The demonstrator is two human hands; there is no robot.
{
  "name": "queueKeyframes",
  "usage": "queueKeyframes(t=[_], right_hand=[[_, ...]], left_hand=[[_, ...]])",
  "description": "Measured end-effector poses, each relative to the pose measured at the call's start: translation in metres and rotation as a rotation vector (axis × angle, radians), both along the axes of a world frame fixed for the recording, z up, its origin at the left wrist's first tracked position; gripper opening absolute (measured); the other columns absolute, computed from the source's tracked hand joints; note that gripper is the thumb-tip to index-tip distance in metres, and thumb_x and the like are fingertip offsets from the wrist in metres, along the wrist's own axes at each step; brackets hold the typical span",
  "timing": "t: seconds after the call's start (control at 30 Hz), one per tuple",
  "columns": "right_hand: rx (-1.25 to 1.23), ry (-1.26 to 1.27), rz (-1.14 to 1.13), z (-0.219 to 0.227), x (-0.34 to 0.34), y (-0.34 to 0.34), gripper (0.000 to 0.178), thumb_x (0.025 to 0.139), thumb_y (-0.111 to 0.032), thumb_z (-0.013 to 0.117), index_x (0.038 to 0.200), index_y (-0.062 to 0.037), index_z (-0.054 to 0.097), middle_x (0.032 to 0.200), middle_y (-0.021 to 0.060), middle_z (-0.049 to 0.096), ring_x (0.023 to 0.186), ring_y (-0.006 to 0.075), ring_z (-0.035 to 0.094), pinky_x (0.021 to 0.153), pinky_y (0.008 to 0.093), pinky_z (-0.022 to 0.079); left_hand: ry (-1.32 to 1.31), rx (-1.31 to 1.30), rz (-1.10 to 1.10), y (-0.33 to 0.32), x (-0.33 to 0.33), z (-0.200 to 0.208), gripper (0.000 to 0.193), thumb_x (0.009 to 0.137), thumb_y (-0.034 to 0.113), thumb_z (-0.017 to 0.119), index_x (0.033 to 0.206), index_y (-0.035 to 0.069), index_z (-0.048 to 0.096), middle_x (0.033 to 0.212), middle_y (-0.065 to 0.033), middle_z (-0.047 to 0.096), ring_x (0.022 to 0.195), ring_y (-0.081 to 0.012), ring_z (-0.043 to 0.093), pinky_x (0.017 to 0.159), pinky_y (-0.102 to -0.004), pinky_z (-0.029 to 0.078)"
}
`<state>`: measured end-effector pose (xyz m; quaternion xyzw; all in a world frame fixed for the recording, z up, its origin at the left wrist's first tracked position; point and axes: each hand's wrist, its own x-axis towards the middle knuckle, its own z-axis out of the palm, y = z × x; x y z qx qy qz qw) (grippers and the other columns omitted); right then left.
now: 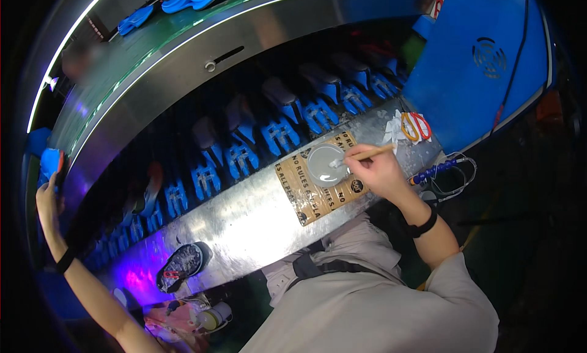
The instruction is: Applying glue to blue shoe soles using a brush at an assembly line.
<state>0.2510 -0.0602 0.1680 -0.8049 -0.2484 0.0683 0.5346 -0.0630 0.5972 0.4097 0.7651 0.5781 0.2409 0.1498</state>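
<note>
My right hand [373,169] is closed around a brush [370,152] with a light wooden handle. The brush's whitish tip dips into a round dish [318,161] of pale, cloudy liquid, which stands on a piece of printed brown cardboard [312,207]. Far to the left, my left hand [49,200] is stretched out with its fingers apart. One fingertip reaches the lower end of a blue shoe-shaped piece [50,163] with an orange edge; whether the hand grips it is hard to see.
The metal ledge [238,215] crosses in front of me. It carries a dark shoe [181,264] with a red clip, plus orange-handled scissors [416,127] on white paper. Beyond runs a row of blue holders [241,160] bearing shoe parts. A blue panel [477,53] stands at right.
</note>
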Motion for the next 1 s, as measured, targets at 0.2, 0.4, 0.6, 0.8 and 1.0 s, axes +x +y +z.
queueKeyframes(t=[0.2,0.4,0.6,0.8,1.0], right_hand=[[-0.106,-0.029,0.008,0.002,0.002,-0.002,0.015,0.089,-0.019,0.071,0.094,-0.0048,0.074,0.066,0.0054,0.065,0.057,0.0110,0.057,0.056,0.0283,0.046],[0.105,0.000,-0.005,-0.005,-0.002,0.000,0.015,0.089,-0.013,0.073,0.100,-0.0025,0.075,0.076,-0.0016,0.069,0.064,0.0039,0.053,0.057,0.0229,0.042],[0.206,0.102,0.072,-0.011,-0.029,-0.001,0.016,0.094,-0.010,0.070,0.105,0.0006,0.073,0.087,0.0008,0.071,0.077,0.0062,0.061,0.068,0.0217,0.048],[0.322,0.306,0.233,-0.011,-0.062,0.010,0.017,0.096,-0.007,0.066,0.109,0.0016,0.071,0.093,0.0046,0.071,0.088,0.0104,0.066,0.079,0.0251,0.052],[0.285,0.355,0.361,-0.012,-0.084,0.039,0.019,0.094,-0.007,0.068,0.110,0.0021,0.072,0.095,0.0063,0.073,0.086,0.0102,0.066,0.078,0.0249,0.054]], left_hand=[[-0.815,-0.300,-0.319,-0.020,-0.035,-0.047,0.023,0.098,0.021,0.070,0.113,0.004,0.069,0.071,0.0083,0.047,0.058,-0.0012,0.044,0.051,-0.0179,0.032],[-1.130,-0.493,-0.597,-0.202,-0.014,-0.145,0.013,0.097,0.010,0.060,0.109,0.006,0.061,0.094,-0.0039,0.064,0.081,-0.0142,0.064,0.073,-0.0326,0.055],[-1.224,-1.087,-0.297,-0.373,0.015,-0.269,0.066,0.079,0.020,0.064,0.139,-0.003,0.050,0.128,-0.0191,0.063,0.113,-0.0343,0.065,0.092,-0.0496,0.055],[-1.682,-1.758,-0.398,-0.435,0.005,-0.322,0.086,0.088,0.041,0.055,0.157,-0.001,0.025,0.154,-0.0297,0.038,0.134,-0.0515,0.046,0.100,-0.0595,0.050],[-1.529,-1.561,-0.526,-0.432,0.008,-0.314,0.090,0.086,0.033,0.072,0.156,0.002,0.025,0.146,-0.0262,0.047,0.128,-0.0452,0.055,0.097,-0.0531,0.054]])
